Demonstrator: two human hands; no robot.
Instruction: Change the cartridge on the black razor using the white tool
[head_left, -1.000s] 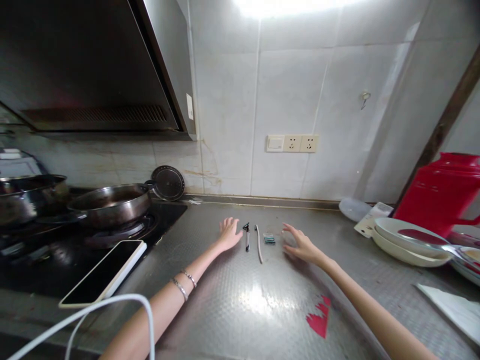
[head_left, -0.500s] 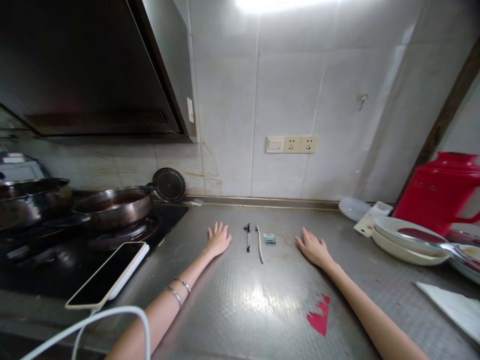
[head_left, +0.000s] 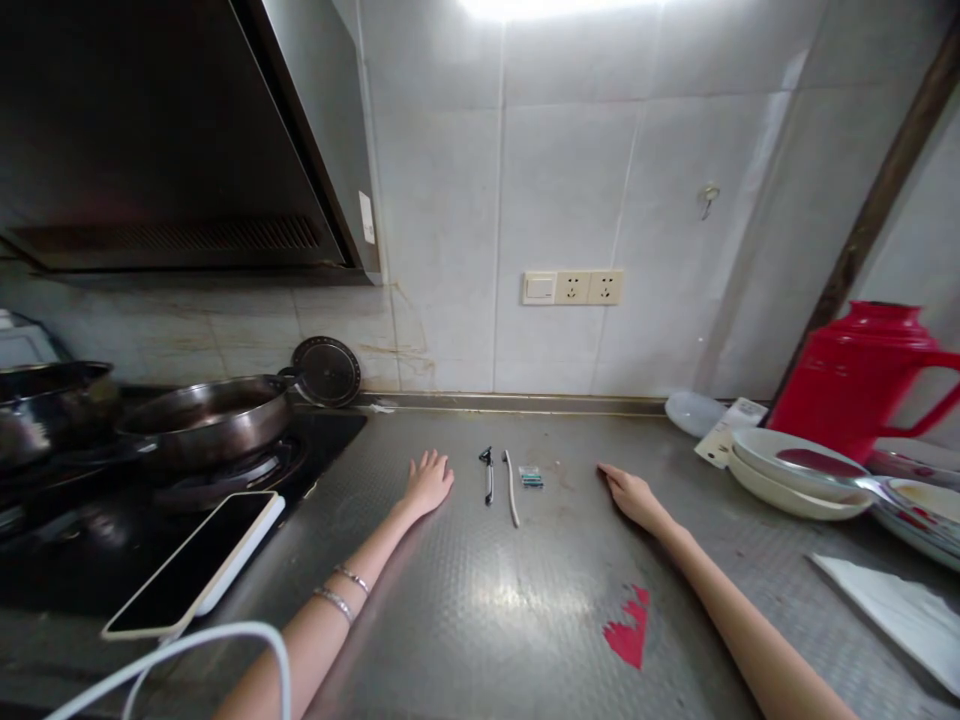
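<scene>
My left hand point(head_left: 429, 485) lies palm down on the metal countertop point(head_left: 480, 640), fingers spread and holding nothing. Just to its right is a razor point(head_left: 489, 475) with a dark head and a light handle. Beside the razor lies a slim white toothbrush point(head_left: 511, 490) with a dark head end. A small clear pack of teal razor cartridges point(head_left: 531, 478) sits right of the toothbrush. My right hand point(head_left: 632, 497) rests on the counter farther right, apart from these items. Its index finger points out and the other fingers look partly curled, with nothing seen in them.
At left, a phone point(head_left: 196, 560) with a white cable point(head_left: 247, 630) lies by the stove, where a pan point(head_left: 214, 420) and a pot point(head_left: 52, 405) stand. Stacked dishes point(head_left: 795, 490), a red thermos jug point(head_left: 855, 375) and white paper point(head_left: 889, 610) are at right. A red patch point(head_left: 628, 635) marks the counter.
My right hand's fingers have drawn in from spread to a stretched index finger. The view has shifted slightly to the right; my left hand and the small items stay put.
</scene>
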